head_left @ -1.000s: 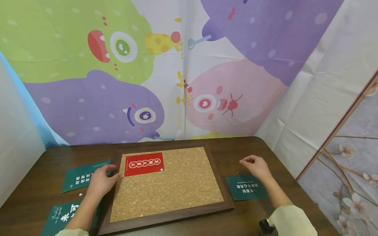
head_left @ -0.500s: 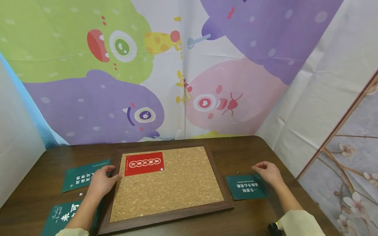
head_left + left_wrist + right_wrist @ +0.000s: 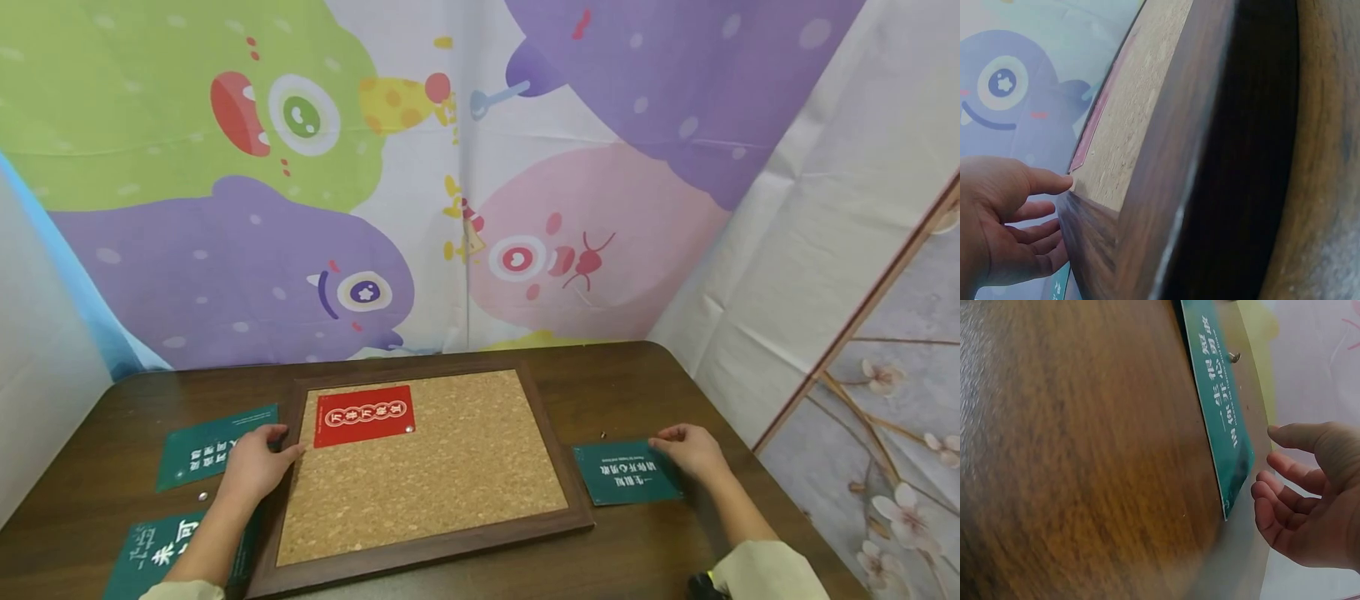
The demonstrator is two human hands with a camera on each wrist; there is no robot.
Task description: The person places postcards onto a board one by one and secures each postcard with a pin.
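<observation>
My left hand (image 3: 257,467) rests at the left side of a framed cork board (image 3: 465,467). In the left wrist view, its thumb touches the dark wooden frame (image 3: 1147,225), and the other fingers lie loosely along the outer edge. A red card (image 3: 365,415) lies on the cork at upper left, with a silver thumbtack (image 3: 409,429) at its lower right corner. Right of the board, my right hand (image 3: 693,452) is at the far right corner of a green card (image 3: 626,473), thumb and index finger extended toward it. A small thumbtack (image 3: 1234,357) stands beyond that card.
Two more green cards, an upper one (image 3: 180,450) and a lower one (image 3: 146,554), lie left of the board, partly covered by my left arm. Between them is a silver thumbtack (image 3: 202,496). A patterned cloth (image 3: 360,167) hangs behind the table.
My right hand has moved right and toward me, from beside the small thumbtack to the green card's corner. The left hand stays at the board's edge.
</observation>
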